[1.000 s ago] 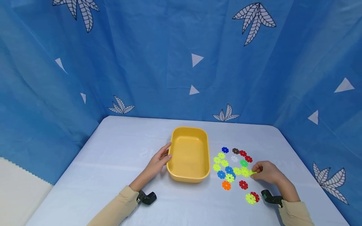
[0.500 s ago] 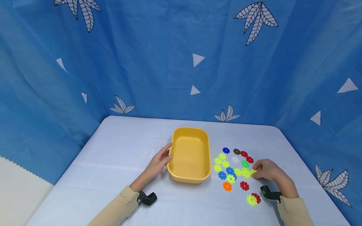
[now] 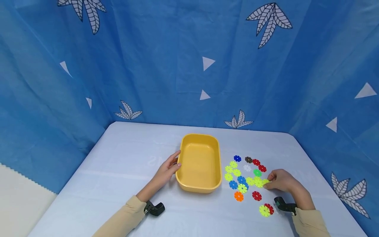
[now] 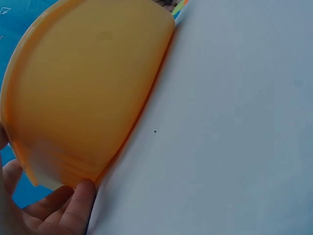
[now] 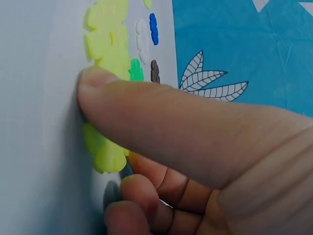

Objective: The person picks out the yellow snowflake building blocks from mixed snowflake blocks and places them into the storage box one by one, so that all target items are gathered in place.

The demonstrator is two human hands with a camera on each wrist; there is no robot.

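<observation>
A yellow plastic bin [image 3: 199, 164] stands upright on the table, its inside bare. My left hand [image 3: 166, 169] grips its left side, with fingertips against the rim and outer wall. In the left wrist view, curled fingers [image 4: 80, 205] touch the bin's wall [image 4: 93, 83] low down. On the right, my right hand [image 3: 281, 181] pinches a yellow-green snowflake disc [image 3: 265, 181] at the end of a row of similar discs [image 3: 258, 182]. The right wrist view shows the thumb [image 5: 142, 105] lying across the yellow-green discs [image 5: 107, 29]; part of them is hidden behind it.
Several loose snowflake discs lie between bin and right hand: orange [image 3: 239, 196], red [image 3: 257, 196], blue [image 3: 233, 184], white [image 3: 247, 168], green [image 3: 257, 172] and brown [image 3: 248, 160]. A yellow-green disc [image 3: 264, 211] overlaps a red one near the front. A blue curtain [image 3: 165, 65] hangs behind the table.
The right hand stays at the yellow-green row, its fingers shifting slightly on the end disc. The left hand and bin have not visibly moved; the whole view drifts a little.
</observation>
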